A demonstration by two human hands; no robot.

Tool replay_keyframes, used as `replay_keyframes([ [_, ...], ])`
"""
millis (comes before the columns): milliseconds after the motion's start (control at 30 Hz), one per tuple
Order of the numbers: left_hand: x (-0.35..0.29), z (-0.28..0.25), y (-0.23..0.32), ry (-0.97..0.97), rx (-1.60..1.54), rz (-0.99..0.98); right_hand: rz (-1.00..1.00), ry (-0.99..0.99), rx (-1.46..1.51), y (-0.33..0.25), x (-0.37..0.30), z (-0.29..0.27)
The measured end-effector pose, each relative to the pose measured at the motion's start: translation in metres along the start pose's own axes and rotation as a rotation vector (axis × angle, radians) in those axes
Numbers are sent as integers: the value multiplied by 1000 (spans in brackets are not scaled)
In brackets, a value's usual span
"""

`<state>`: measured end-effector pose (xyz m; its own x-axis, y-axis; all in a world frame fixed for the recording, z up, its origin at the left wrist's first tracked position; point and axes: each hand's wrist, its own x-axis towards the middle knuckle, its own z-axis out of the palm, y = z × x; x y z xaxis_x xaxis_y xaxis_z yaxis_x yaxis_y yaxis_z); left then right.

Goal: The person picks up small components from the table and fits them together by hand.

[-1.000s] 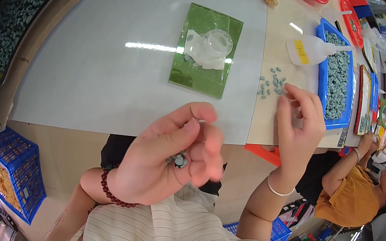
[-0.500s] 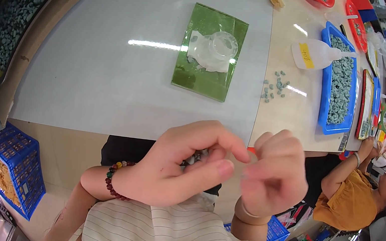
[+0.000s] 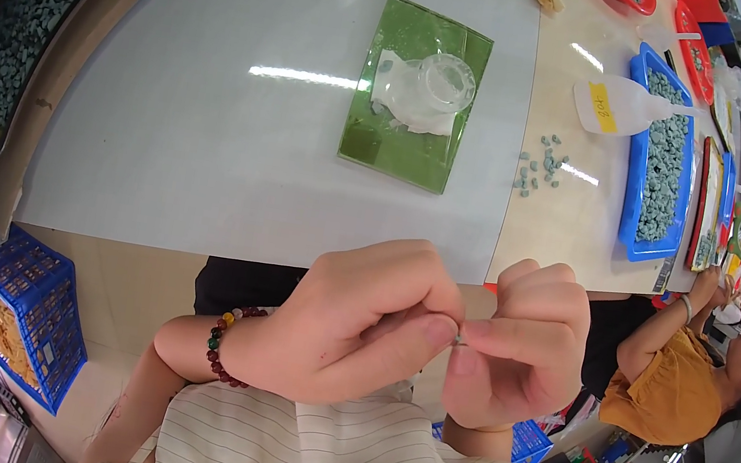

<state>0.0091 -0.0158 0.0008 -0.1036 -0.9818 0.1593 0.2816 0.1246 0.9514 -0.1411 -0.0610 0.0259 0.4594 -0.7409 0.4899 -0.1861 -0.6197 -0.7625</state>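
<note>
My left hand (image 3: pixel 360 327) and my right hand (image 3: pixel 529 344) meet just in front of the table's near edge, thumb and forefinger of each pressed together. Pinched where the fingertips touch is a tiny grey-green stone (image 3: pixel 458 339), largely covered by the fingers. The other fingers of both hands are curled in, and the left palm is hidden. Beyond the hands, a green slab (image 3: pixel 393 153) lies on the grey table sheet (image 3: pixel 200 146). On it rest a white patch (image 3: pixel 395 90) and a small clear round cup (image 3: pixel 447 83).
Loose grey-green stones (image 3: pixel 541 166) lie right of the slab. Behind them are a squeeze bottle (image 3: pixel 604 106) and a blue tray (image 3: pixel 630 229) of stones. A wooden-edged bin (image 3: pixel 79 50) stands far left, a blue crate (image 3: pixel 52 317) below it. A co-worker (image 3: pixel 672 376) sits at right.
My hands have come together from slightly apart, so their fingertips now touch. The left fingers closed further, hiding small pieces that showed inside them. The view shifted slightly.
</note>
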Motion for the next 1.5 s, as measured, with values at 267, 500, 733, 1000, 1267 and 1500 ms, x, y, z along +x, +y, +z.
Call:
replay_keyframes([
  [267, -3, -2, 0, 1, 21, 52, -134, -23, -90, 3, 5, 0],
  [500, -4, -5, -1, 20, 94, 104, -202, -92, -203, -2, 14, -4],
  [733, -5, -9, 0, 36, 56, 101, -191, -109, -220, -1, 16, 1],
  [1000, -8, -20, 2, 35, -122, 10, -192, -148, -228, -4, 38, 5],
  [1267, -10, -14, 1, 31, -914, -194, -316, -199, -564, 35, 78, 11],
  [1500, -12, -25, 10, 1, -941, -367, -362, -228, -634, 36, 83, 15],
])
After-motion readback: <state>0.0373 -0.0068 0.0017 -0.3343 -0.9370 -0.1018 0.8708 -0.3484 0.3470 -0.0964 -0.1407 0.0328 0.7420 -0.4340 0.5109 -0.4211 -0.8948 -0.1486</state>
